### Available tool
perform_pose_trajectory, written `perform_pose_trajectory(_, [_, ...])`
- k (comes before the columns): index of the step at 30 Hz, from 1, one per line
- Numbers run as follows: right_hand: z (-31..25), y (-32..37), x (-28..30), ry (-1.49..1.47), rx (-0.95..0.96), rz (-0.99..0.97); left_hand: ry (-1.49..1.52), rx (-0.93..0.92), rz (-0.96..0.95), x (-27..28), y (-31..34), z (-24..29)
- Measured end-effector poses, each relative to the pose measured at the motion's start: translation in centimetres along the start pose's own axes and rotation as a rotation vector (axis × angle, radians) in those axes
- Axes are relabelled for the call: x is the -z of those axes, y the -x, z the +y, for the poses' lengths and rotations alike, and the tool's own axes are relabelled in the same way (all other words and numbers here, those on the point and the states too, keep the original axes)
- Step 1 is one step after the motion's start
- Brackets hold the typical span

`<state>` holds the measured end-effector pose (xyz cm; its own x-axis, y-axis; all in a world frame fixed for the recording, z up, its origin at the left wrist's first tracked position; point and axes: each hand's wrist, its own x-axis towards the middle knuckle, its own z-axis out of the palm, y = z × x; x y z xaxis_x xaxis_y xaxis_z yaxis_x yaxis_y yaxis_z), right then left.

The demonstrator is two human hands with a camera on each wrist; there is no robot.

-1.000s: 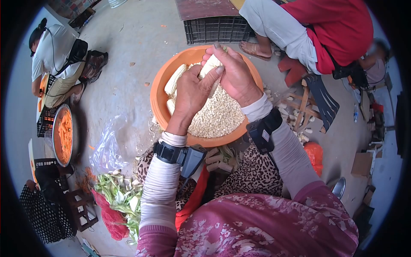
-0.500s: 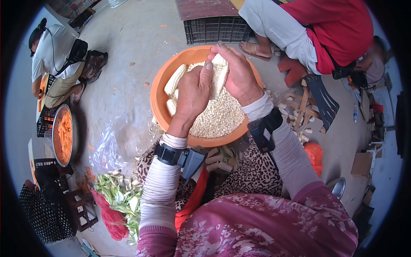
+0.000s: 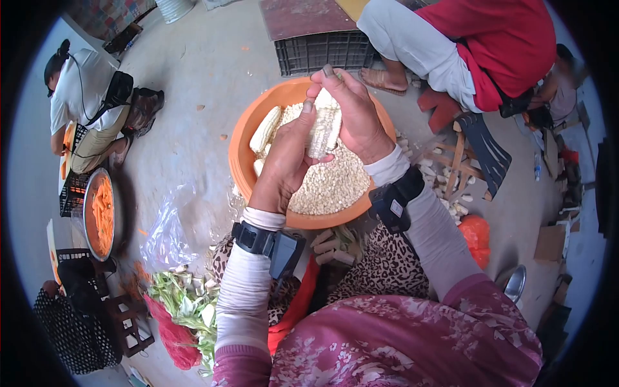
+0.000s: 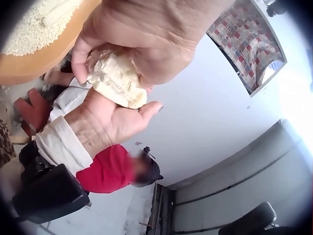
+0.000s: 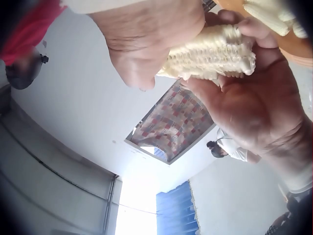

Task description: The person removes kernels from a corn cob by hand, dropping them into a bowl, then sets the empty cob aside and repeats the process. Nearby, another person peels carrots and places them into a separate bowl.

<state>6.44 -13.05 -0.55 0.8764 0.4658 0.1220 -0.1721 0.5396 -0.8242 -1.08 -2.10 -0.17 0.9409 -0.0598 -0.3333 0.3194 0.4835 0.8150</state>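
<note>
A pale corn cob (image 3: pixel 324 129), with some rows stripped to the bare core, is held between both hands over an orange basin (image 3: pixel 242 171). My left hand (image 3: pixel 287 158) grips its near end, thumb laid up along its side. The right hand (image 3: pixel 361 122) holds the far end in its palm, thumb bent over the tip. In the right wrist view the cob (image 5: pixel 215 54) shows empty sockets beside remaining kernels. Loose white kernels (image 3: pixel 329 187) fill much of the basin, and a whole cob (image 3: pixel 265 129) lies at its left side.
Stripped cobs (image 3: pixel 332 248) lie on the floor between the knees. Corn husks (image 3: pixel 187 303) and a plastic bag (image 3: pixel 169 226) are at left, beyond them a metal bowl of orange strips (image 3: pixel 103 216). A person in red (image 3: pixel 496 45) sits at the upper right near a wooden stool (image 3: pixel 461 158).
The cob has turned so its stripped side faces up. My left hand has rolled, its fingers now showing under the cob's near end. The head view has shifted slightly, with the basin lower.
</note>
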Motion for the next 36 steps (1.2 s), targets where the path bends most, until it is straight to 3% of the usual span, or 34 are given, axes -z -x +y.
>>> perform_pose_trajectory(3, [0.6, -0.2, 0.0, -0.033, 0.053, 0.024, 0.000, -0.141, 0.023, 0.2, -0.3, -0.2])
perform_pose_trajectory(8, [0.1, 0.6, -0.4, 0.029, -0.140, -0.001, -0.131, -0.350, 0.129, 0.5, -0.4, 0.0])
perform_pose_trajectory(12, [0.9, 0.7, -1.3, -0.010, -0.018, -0.050, -0.133, -0.324, 0.121, 0.8, -0.5, -0.5])
perform_pose_trajectory(21, [1.5, 0.9, -1.6, 0.092, -0.043, -0.107, -0.083, -0.282, 0.216, 0.6, -0.5, -0.9])
perform_pose_trajectory(28, [1.8, 0.9, -1.5, 0.152, 0.039, -0.171, -0.049, -0.302, 0.179, 0.6, 0.1, -0.4])
perform_pose_trajectory(33, [1.2, 1.1, -2.2, -0.060, -0.027, -0.091, -0.049, -0.278, 0.190, 0.5, 0.1, -0.2])
perform_pose_trajectory(36, [2.1, 0.9, -2.4, -0.036, 0.006, 0.005, -0.146, -0.233, 0.236, 0.6, -0.3, -0.4])
